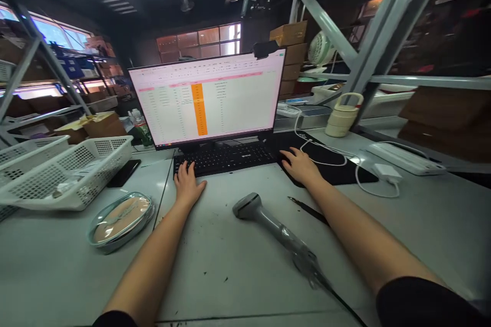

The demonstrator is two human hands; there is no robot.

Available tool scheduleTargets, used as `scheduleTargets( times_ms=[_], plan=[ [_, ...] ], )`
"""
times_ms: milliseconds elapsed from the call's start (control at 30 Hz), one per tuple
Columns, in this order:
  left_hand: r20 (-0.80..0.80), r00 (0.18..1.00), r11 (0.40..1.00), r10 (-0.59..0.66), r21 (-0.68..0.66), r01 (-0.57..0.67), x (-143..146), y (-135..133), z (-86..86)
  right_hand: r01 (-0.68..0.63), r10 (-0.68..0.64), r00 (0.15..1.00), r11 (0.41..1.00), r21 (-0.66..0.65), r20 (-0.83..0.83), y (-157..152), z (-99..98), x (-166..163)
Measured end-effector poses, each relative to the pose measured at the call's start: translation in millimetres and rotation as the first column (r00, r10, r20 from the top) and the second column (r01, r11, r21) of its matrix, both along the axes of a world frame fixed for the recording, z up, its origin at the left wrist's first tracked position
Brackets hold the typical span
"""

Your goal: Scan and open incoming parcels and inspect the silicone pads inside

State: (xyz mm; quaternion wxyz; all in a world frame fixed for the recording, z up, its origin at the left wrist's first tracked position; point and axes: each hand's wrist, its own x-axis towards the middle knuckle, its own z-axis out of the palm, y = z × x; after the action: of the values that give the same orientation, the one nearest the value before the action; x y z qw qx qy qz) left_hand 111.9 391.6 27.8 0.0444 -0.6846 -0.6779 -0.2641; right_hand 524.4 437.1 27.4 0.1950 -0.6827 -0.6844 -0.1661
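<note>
Two hands, one keyboard (230,158), one monitor (238,107), one black mat (341,171).
The left hand (185,186) has its fingers slightly spread on the keyboard's left end, gripping nothing; the right hand (301,165) curves its fingers over the mat's left edge, any hold hidden. The keyboard lies on the table (215,276) before the monitor. One scanner (266,219) lies between the forearms; the right one partly covers one pen (305,207).

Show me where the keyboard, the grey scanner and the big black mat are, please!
Keyboard (227,159): head view, on the keys near its middle.
Grey scanner (276,231): head view, on its handle.
Black mat (340,174): head view, on a bare part near its front edge.
</note>
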Motion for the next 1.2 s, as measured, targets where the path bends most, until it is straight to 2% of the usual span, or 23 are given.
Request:
scheduleTargets(
  times_ms=[633,933,1067,1133,1200],
  plan=[
    [0.069,0.997,0.999,-0.026,-0.044,0.029,-1.1,0.8,1.5,0.018,-0.018,1.0,1.0,-0.02,-0.019,9.8,-5.7,5.9],
    [0.162,0.985,0.998,-0.057,0.005,0.057,-0.3,-1.1,1.0,0.005,-0.005,1.0,1.0,-0.031,-0.003,11.1,-4.9,5.8],
    [0.238,0.97,0.999,-0.052,0.016,0.05,-14.7,-0.3,20.0,0.005,-0.005,1.0,1.0,-0.012,0.012,8.5,-2.8,3.5],
    [0.219,0.972,0.996,-0.082,0.001,0.084,-39.2,-6.4,37.7,0.01,-0.011,0.999,1.0,0.018,0.037,7.6,-1.6,0.8],
    [0.181,0.974,0.989,-0.138,-0.03,0.146,-76.4,-22.6,56.0,0.018,-0.021,0.998,0.999,0.041,0.055,7.5,-0.5,-2.2]
  ],
)
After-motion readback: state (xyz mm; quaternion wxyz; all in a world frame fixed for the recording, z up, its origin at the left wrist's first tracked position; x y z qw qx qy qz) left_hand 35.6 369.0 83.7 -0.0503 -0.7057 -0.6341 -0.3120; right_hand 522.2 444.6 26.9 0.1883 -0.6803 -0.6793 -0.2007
